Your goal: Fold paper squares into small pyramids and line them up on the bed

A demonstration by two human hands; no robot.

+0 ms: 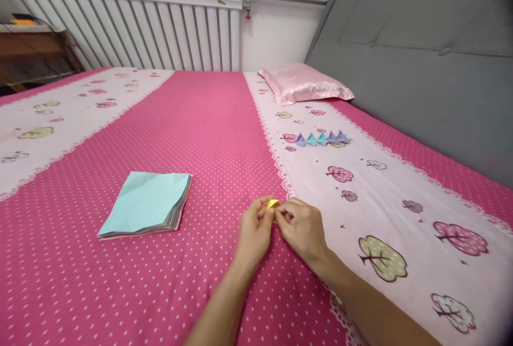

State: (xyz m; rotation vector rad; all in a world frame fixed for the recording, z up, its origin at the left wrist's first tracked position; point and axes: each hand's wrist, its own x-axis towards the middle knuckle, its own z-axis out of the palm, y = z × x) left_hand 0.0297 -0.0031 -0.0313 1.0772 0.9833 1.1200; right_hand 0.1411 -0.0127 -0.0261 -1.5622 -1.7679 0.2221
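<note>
Both my hands meet over the pink dotted bed sheet [200,138], pinching a small folded yellow paper piece [273,204] between their fingertips. My left hand [255,231] grips it from the left, my right hand [302,227] from the right, fingers pressed together. A stack of square coloured papers [146,204] with a light blue sheet on top lies to the left of my hands. A row of several small folded paper shapes [323,139] in blue and purple sits farther off on the pale band of the sheet.
A pink satin pillow [303,83] lies at the head of the bed. A grey padded headboard [420,57] runs along the right. A white radiator [132,31] and a pipe line the far wall. A wooden table [28,52] stands at far left.
</note>
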